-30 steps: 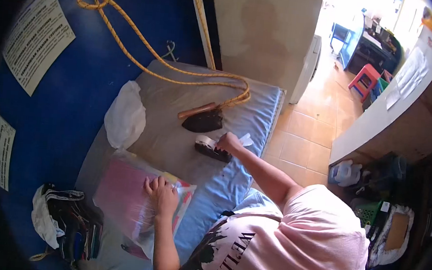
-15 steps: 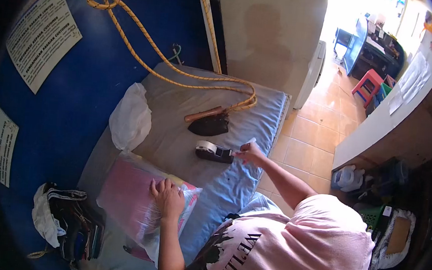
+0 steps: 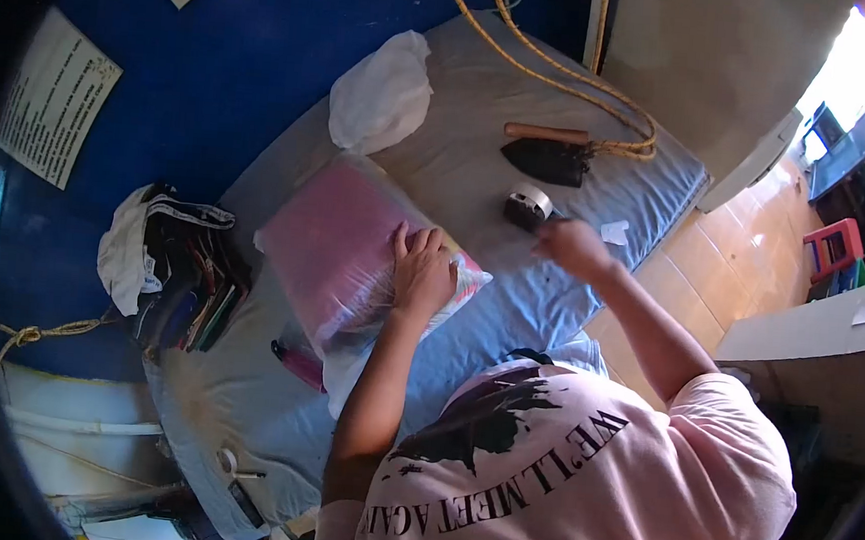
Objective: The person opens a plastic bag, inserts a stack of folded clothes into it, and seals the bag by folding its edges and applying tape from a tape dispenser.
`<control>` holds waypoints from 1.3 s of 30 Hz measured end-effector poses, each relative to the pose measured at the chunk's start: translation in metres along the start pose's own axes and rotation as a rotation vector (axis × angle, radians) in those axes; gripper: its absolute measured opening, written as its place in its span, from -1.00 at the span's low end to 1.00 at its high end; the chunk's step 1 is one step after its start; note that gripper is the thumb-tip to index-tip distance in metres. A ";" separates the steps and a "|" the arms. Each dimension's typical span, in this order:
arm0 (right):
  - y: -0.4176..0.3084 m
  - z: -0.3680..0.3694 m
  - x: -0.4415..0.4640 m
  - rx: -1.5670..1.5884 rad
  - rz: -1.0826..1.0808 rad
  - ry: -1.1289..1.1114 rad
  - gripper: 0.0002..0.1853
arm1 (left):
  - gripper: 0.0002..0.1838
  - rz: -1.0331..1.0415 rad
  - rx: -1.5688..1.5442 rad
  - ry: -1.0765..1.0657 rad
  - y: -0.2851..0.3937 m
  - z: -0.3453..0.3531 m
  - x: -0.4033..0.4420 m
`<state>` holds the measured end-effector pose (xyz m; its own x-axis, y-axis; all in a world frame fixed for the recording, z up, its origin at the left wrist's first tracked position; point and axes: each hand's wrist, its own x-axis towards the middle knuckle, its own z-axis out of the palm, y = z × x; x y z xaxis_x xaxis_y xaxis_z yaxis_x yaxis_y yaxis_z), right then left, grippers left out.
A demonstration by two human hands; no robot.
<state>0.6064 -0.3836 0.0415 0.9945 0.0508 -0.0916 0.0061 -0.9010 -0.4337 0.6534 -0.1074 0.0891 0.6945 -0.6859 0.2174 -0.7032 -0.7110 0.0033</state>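
A clear plastic bag (image 3: pixel 339 248) with folded pink cloth inside lies on the padded surface. My left hand (image 3: pixel 424 272) rests flat on its right part, fingers spread. Right of the bag stands a dark tape dispenser (image 3: pixel 527 211) with a white roll. My right hand (image 3: pixel 574 248) is closed at the dispenser's near end and hides part of it. A small white scrap (image 3: pixel 614 232) lies just beyond that hand. Above the dispenser is a dark iron (image 3: pixel 545 162) with a wooden handle.
A yellow cord (image 3: pixel 567 74) runs down to the iron. A white plastic bag (image 3: pixel 383 94) lies near the blue wall. Dark folded clothes (image 3: pixel 196 279) stand at the left, and a small roll (image 3: pixel 228 459) is near the lower edge. A red stool (image 3: pixel 833 248) stands on the tiled floor.
The view has swung, so everything sits further right and higher. My right hand, drawn back from the dispenser half a second ago, is now against its near end. My left hand stays on the bag.
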 end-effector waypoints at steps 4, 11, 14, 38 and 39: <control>-0.081 0.016 0.002 0.338 -0.630 -0.075 -0.70 | -0.77 0.010 -0.021 0.053 0.000 0.001 0.004; -0.087 0.050 0.049 0.068 -0.413 -0.023 -0.58 | -0.76 -0.008 -0.025 0.073 -0.001 0.004 0.002; -0.087 0.041 0.047 0.079 -0.407 -0.023 -0.61 | -0.77 -0.010 -0.029 0.085 -0.002 0.005 0.001; -0.031 0.140 0.111 1.435 -0.017 -0.569 -0.64 | -0.72 -0.031 -0.052 0.031 0.001 -0.001 -0.002; -0.029 0.143 0.109 1.410 -0.020 -0.540 -0.64 | -0.70 -0.027 -0.063 0.028 0.000 -0.002 -0.004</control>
<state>0.7000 -0.2906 -0.0844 0.8367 0.4881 -0.2483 -0.3954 0.2249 -0.8905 0.6501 -0.1043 0.0901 0.7093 -0.6616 0.2432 -0.6932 -0.7173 0.0705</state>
